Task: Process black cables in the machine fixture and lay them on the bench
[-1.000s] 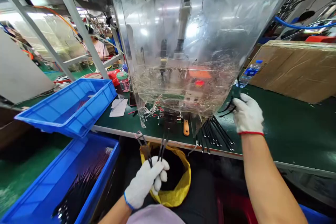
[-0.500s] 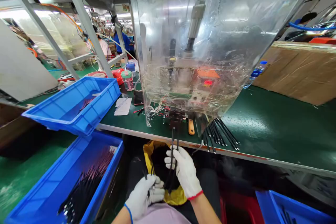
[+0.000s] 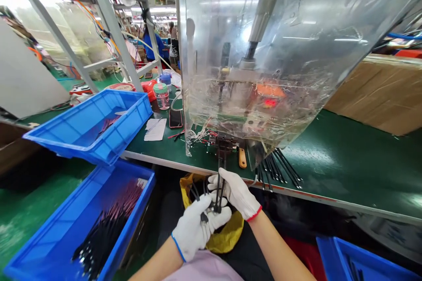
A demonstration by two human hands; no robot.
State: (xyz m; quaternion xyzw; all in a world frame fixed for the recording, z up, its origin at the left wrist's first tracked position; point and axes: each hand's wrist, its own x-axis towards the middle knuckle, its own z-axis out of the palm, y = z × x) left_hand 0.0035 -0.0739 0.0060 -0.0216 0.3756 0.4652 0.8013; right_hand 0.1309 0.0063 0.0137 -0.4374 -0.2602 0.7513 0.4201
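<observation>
My right hand (image 3: 238, 193), in a white glove with a red cuff, is closed round two black cables (image 3: 220, 162). They run up to a dark metal fixture (image 3: 226, 144) at the table edge, under a clear plastic guard (image 3: 296, 74). Just below, my left hand (image 3: 198, 226), gloved in white with a blue cuff, grips other black cables (image 3: 203, 216) between its fingers. Its fingertips lie by the lower ends of the two cables; whether they touch is unclear. Beneath both hands a yellow bag (image 3: 227, 239) hangs open.
Blue bins (image 3: 89, 151) stand at my left, the lower one holding black cables with reddish ends (image 3: 105, 232). More black cables (image 3: 280, 167) lie right of an orange-handled tool (image 3: 242, 158). A phone (image 3: 176, 118) and jar (image 3: 161, 96) sit behind; a cardboard box (image 3: 376, 92) is at right.
My left hand has moved up and right, close beneath my right hand. The right hand has risen slightly along the cables, which now both reach the fixture. The view has shifted a little.
</observation>
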